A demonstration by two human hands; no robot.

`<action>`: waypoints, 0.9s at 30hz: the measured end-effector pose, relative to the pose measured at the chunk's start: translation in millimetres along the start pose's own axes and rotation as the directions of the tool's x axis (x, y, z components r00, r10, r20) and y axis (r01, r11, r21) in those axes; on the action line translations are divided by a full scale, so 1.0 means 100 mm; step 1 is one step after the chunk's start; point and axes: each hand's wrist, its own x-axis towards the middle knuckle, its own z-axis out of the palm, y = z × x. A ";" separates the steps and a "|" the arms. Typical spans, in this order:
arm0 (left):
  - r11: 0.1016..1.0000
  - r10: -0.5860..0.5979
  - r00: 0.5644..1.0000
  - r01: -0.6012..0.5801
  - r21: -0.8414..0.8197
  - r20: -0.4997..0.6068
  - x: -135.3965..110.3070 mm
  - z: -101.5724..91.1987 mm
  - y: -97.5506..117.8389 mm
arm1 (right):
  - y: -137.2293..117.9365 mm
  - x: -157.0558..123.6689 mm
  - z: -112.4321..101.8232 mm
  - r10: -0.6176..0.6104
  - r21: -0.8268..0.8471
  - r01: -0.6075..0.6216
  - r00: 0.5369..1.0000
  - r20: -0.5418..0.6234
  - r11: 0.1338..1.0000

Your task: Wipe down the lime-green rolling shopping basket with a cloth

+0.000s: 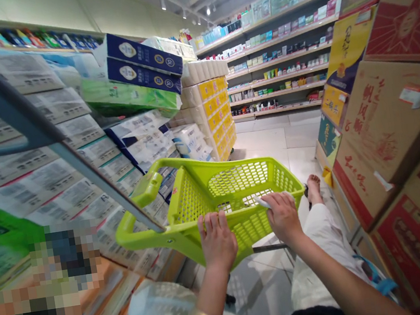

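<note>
A lime-green plastic shopping basket (pixel 238 219) with perforated walls stands in front of me. Its grey pull handle (pixel 98 179) slants up to the upper left. My left hand (pixel 217 240) has its fingers curled over the near rim, with a gold bangle on that wrist. Further right along the same rim, my right hand (pixel 284 217) is closed around a folded white cloth (pixel 261 202) and presses it against the basket. Only part of the cloth shows; the rest is hidden under the fingers.
Stacked tissue packs (pixel 84 139) rise on the left, with blue boxes (pixel 142 62) on top. Cardboard cartons (pixel 382 121) form a wall at right. Stocked shelves (pixel 274 56) stand at the back, beyond the tiled floor (pixel 259 142). My legs flank the basket.
</note>
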 end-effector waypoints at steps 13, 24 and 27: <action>0.999 -0.004 0.999 0.006 0.041 -0.040 0.00 -0.04 0.00 | -0.50 0.00 0.16 -0.108 0.099 0.098 0.989 0.102 0.990; 0.999 -0.008 0.999 0.010 0.038 -0.044 0.00 0.00 0.02 | 0.00 0.02 0.03 0.060 -0.036 -0.061 0.998 -0.028 0.997; 0.998 -0.019 0.998 0.022 0.052 -0.053 0.00 0.01 0.02 | -0.28 0.01 0.12 0.011 0.032 -0.012 0.999 0.034 0.999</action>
